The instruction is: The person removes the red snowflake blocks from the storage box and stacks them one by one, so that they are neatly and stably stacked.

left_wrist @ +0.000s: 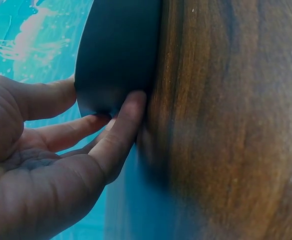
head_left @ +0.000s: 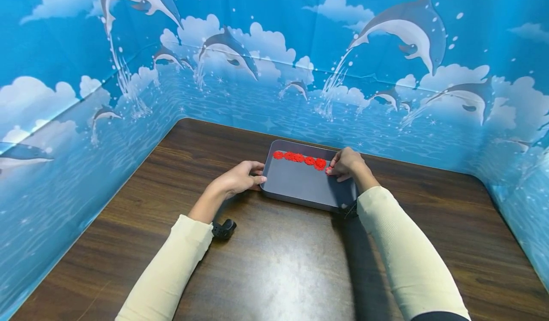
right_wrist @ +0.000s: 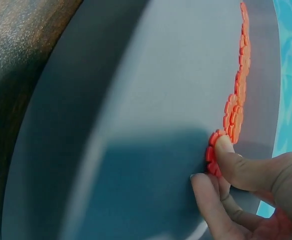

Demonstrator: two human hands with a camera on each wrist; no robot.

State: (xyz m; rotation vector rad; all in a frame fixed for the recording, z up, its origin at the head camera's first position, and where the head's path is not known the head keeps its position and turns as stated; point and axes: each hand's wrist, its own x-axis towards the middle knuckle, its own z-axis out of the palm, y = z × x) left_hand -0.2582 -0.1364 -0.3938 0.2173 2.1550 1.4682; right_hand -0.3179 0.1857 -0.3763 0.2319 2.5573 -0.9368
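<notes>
A grey rectangular tray [head_left: 300,180] lies on the table. Inside it, along the far side, runs a row of red notched plastic discs [head_left: 298,157], some overlapping. My right hand [head_left: 346,163] reaches over the tray's right part and pinches a red notched disc [right_wrist: 214,152] between thumb and fingers, at the near right end of the row. At the tray's left end, my left hand [head_left: 241,177] holds the edge. In the left wrist view its thumb [left_wrist: 51,97] lies against the rim, and the fingers touch the outer wall low down, by the tabletop.
The dark wood table [head_left: 266,264] extends around the tray. A blue curtain with dolphins [head_left: 274,102] rises along the back and both sides, close behind the tray. A black strap-on device [head_left: 224,228] sits at the left wrist.
</notes>
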